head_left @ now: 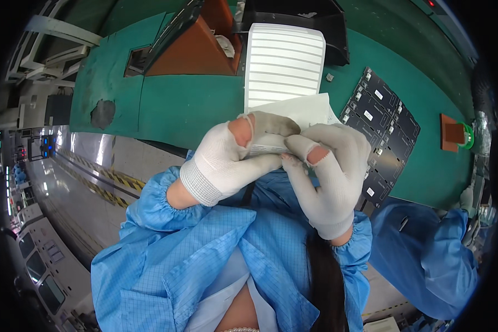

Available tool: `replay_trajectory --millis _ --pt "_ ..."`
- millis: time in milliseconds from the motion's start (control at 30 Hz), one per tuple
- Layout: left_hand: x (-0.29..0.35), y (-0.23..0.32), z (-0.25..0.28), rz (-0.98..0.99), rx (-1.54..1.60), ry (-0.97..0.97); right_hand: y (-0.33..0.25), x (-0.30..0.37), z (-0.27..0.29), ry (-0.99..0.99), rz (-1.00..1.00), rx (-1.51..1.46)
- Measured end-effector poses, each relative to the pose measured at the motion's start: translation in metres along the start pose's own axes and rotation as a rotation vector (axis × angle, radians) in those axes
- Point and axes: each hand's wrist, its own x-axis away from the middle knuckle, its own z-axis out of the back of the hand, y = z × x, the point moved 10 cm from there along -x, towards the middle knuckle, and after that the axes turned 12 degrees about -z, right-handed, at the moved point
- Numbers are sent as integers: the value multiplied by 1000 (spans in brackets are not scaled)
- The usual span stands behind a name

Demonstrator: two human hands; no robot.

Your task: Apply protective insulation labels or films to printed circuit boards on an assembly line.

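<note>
A long sheet of white labels (285, 61), marked by thin grey lines across it, runs over the bench towards me. Its near end is folded over, with the plain pale backing (310, 106) showing. My left hand (224, 160), in a white knit glove with some bare fingers, is closed round this folded end, fingers over it and thumb below. My right hand (335, 171), gloved alike, pinches at the near edge of the same sheet, its fingertips meeting the left ones. Whether a single label is between the right fingertips is too small to tell.
Right of my hands, a panel of black boards (382, 127) with small white labels lies on the green bench (205, 105). Behind the sheet stands a black bin (337, 33), with a brown angled stand (196, 55) at its left. A blue-clothed person (420, 254) is at right.
</note>
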Motion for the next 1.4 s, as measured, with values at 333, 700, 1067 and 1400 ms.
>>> replay_trajectory --millis 333,700,1067,1400 --pt "-4 -5 -1 42 -18 -28 -5 7 -6 59 68 141" --pt "-5 -4 -4 53 8 -13 7 4 6 31 12 10" --pt "13 -5 29 19 22 173 164 60 98 -111 -704 -141" --pt "2 -5 23 -15 -66 170 214 78 105 -238 -627 14"
